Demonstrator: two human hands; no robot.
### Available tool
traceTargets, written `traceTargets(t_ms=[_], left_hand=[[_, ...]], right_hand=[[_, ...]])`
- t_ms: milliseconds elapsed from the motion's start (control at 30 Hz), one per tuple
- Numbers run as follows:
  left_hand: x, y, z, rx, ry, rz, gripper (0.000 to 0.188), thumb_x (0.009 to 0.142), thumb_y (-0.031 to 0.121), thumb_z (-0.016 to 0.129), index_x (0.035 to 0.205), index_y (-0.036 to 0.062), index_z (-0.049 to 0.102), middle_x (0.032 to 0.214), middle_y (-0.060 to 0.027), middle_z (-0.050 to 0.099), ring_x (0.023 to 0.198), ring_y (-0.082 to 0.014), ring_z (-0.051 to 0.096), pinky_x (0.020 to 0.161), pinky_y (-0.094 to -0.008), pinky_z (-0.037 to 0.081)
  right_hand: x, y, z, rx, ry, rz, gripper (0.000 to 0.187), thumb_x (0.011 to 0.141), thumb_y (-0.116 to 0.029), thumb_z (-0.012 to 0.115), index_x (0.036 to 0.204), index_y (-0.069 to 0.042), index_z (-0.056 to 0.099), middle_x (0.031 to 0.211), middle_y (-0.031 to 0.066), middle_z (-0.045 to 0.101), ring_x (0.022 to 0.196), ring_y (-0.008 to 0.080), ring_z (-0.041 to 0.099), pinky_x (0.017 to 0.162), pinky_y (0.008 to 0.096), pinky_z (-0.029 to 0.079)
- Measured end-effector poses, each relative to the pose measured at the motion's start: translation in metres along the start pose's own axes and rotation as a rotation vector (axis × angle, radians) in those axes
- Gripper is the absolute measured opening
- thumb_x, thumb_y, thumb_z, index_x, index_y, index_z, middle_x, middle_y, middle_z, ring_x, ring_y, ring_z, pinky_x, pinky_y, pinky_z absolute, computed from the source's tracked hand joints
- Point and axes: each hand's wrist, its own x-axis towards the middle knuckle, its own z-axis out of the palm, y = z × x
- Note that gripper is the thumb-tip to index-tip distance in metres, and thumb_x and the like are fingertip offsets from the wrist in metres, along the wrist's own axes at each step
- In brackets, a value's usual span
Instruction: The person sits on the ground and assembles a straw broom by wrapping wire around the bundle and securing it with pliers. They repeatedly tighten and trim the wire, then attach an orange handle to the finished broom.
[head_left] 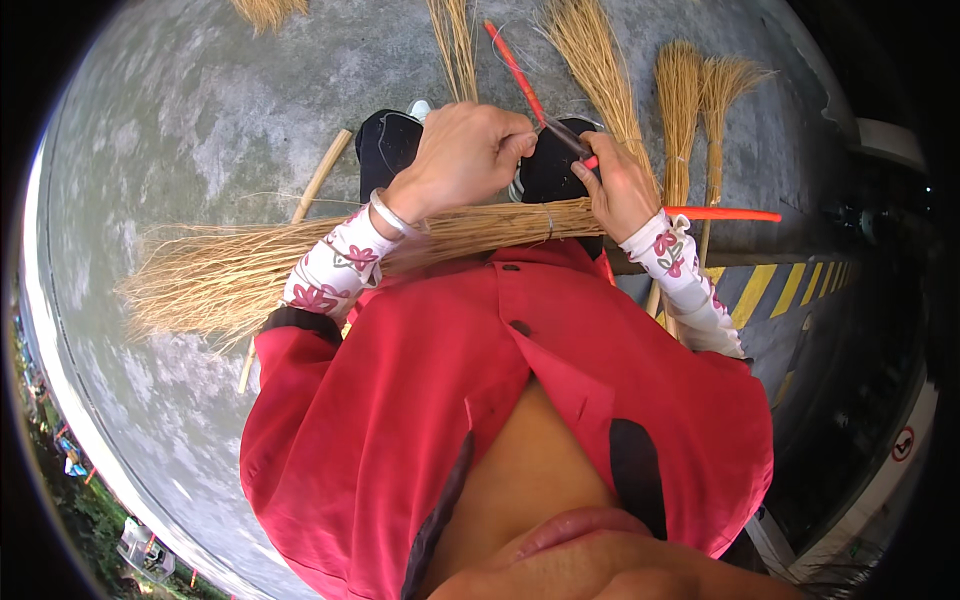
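The person's left hand [472, 150] is curled closed, thumb pressed to forefinger; whether something thin is pinched there, I cannot tell. To the right of it, the right hand [622, 190] grips a dark hand tool [568, 137] with a red end, the tool pointing up toward the left fingertips.

Just below both hands, a straw broom [450, 232] lies across the lap, its loose bristles fanning out well to the left of the left hand, under that forearm. A wire binding [549, 222] circles the straw just left of the right hand, and an orange handle [725, 213] sticks out past that hand on the other side.

Beyond the left hand a slim red rod [515, 70] slants away; I can't make out whether it meets the tool. A pale wooden stick [322, 177] lies to the left of that hand, and beyond the right hand more straw brooms [680, 110] rest on the grey concrete floor [220, 110].
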Motion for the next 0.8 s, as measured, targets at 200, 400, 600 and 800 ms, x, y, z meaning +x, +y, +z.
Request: traceTargets(t_ms=[200, 400, 600, 800], left_hand=[[0.002, 0.0008, 0.0018, -0.01, 0.043, 0.014, 0.015, 0.084, 0.015, 0.063, 0.072, 0.0084, 0.068, 0.062, -0.0123, 0.064, 0.06, -0.036, 0.062, 0.054, -0.0448, 0.045], [0.0013, 0.0005, -0.0001, 0.018, 0.003, 0.04, 0.013, 0.081, 0.012, 0.062, 0.069, 0.0075, 0.066, 0.061, -0.0125, 0.062, 0.059, -0.0362, 0.061, 0.053, -0.0449, 0.044], [0.0011, 0.0009, -0.002, 0.033, -0.025, 0.053, 0.01, 0.081, 0.009, 0.062, 0.074, 0.0065, 0.068, 0.058, -0.0123, 0.06, 0.055, -0.0333, 0.06, 0.052, -0.0412, 0.044], [0.0008, 0.0012, -0.0081, 0.05, -0.082, 0.099, 0.008, 0.083, 0.009, 0.063, 0.077, 0.0071, 0.067, 0.057, -0.0114, 0.058, 0.052, -0.0314, 0.058, 0.051, -0.0388, 0.043]], right_hand=[[0.0044, -0.0087, -0.0062, -0.023, -0.064, 0.041, 0.027, 0.086, -0.01, 0.07, 0.107, -0.001, 0.055, 0.093, 0.0187, 0.063, 0.086, 0.0401, 0.062, 0.073, 0.0481, 0.049], [0.0011, -0.0059, -0.0049, -0.039, -0.049, 0.02, 0.024, 0.086, -0.011, 0.07, 0.103, -0.001, 0.056, 0.092, 0.0175, 0.062, 0.085, 0.0398, 0.061, 0.072, 0.0483, 0.048], [0.0025, -0.0002, -0.0031, -0.125, -0.003, -0.026, 0.024, 0.085, -0.011, 0.07, 0.101, -0.001, 0.056, 0.093, 0.0166, 0.06, 0.086, 0.0396, 0.06, 0.072, 0.048, 0.048], [-0.0043, -0.0016, -0.0041, 0.095, -0.133, 0.09, 0.023, 0.09, -0.015, 0.069, 0.102, 0.0, 0.056, 0.078, 0.0197, 0.061, 0.075, 0.0411, 0.062, 0.063, 0.0479, 0.046]])
